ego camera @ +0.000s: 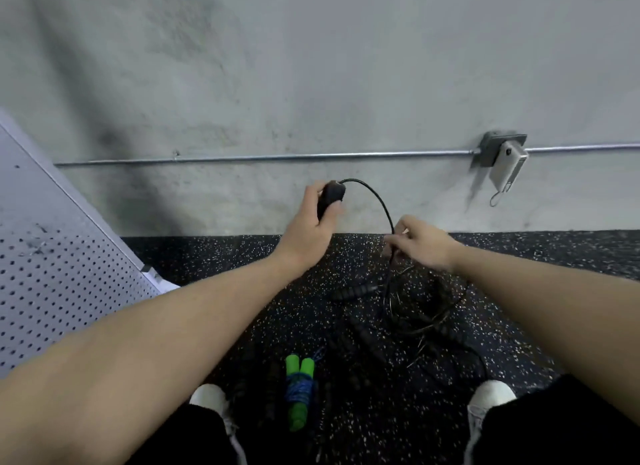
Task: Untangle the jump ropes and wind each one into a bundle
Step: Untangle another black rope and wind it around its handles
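My left hand (311, 223) grips a black jump-rope handle (331, 196), held upright in front of the wall. A thin black cord (375, 196) arcs from the handle's top down to my right hand (420, 241), which pinches it. Below the right hand the cord runs into a tangled pile of black ropes (412, 308) on the speckled floor, with beaded black sections among the loops. A green-handled rope (298, 392), its blue cord wound round the two handles, lies bundled on the floor between my feet.
A grey concrete wall with a metal conduit (263, 158) and a junction box (502, 152) stands straight ahead. A perforated grey metal panel (52, 274) slants at the left. My white shoes (207, 397) frame the floor area.
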### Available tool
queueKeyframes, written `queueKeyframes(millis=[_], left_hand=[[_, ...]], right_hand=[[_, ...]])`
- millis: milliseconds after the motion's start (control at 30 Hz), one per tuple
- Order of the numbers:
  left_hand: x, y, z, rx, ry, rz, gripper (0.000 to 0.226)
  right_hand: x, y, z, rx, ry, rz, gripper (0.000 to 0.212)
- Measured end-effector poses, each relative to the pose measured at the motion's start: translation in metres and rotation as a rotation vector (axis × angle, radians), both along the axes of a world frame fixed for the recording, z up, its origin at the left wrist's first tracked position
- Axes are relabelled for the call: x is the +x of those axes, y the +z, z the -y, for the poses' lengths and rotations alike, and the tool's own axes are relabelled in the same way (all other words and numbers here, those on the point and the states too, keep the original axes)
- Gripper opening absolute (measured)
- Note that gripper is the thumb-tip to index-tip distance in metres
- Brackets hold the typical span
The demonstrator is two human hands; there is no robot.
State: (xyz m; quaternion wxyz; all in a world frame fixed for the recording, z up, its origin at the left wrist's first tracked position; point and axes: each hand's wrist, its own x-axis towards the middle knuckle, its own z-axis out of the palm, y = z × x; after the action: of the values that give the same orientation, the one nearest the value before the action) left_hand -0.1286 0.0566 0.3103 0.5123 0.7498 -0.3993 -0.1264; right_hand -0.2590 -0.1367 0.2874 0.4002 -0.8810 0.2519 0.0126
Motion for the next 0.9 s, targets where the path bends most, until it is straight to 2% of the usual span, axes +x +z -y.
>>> queueKeyframes(millis=[133, 367, 433, 533, 600, 633, 700, 767, 900], left_hand=[[-0.016, 0.032, 0.003, 0.029, 0.085, -0.189, 0.029], [-0.058, 0.045, 0.012, 0.046, -0.038, -0.51, 0.018], [-0.064, 0.041, 0.015, 0.094, -0.072, -0.522, 0.019], [-0.072, 0.041, 0.022, 0.135, -0.049, -0.417, 0.017], [-0.073, 0.045, 0.028, 0.048, -0.038, -0.427, 0.016], [-0.072, 0.047, 0.031, -0.017, -0.029, -0.466, 0.018], [-0.069, 0.052, 0.038, -0.156, 0.022, -0.56, 0.02], [-0.062, 0.061, 0.044, -0.299, 0.085, -0.665, 0.013], [-0.035, 0.075, 0.056, -0.516, 0.095, -0.874, 0.003]], right_hand=[[-0.014, 0.056, -0.005, 0.262, -0.119, 0.198, 0.016], [-0.02, 0.133, -0.03, 0.393, -0.159, 0.46, 0.013], [-0.018, 0.142, -0.033, 0.443, -0.172, 0.512, 0.012], [-0.015, 0.145, -0.037, 0.522, -0.188, 0.582, 0.011], [-0.013, 0.141, -0.036, 0.56, -0.219, 0.621, 0.016], [-0.012, 0.137, -0.032, 0.572, -0.23, 0.621, 0.025], [-0.012, 0.122, -0.02, 0.584, -0.201, 0.549, 0.045], [-0.019, 0.097, -0.006, 0.519, -0.074, 0.369, 0.049], [-0.037, 0.053, 0.011, -0.027, 0.371, -0.114, 0.028]])
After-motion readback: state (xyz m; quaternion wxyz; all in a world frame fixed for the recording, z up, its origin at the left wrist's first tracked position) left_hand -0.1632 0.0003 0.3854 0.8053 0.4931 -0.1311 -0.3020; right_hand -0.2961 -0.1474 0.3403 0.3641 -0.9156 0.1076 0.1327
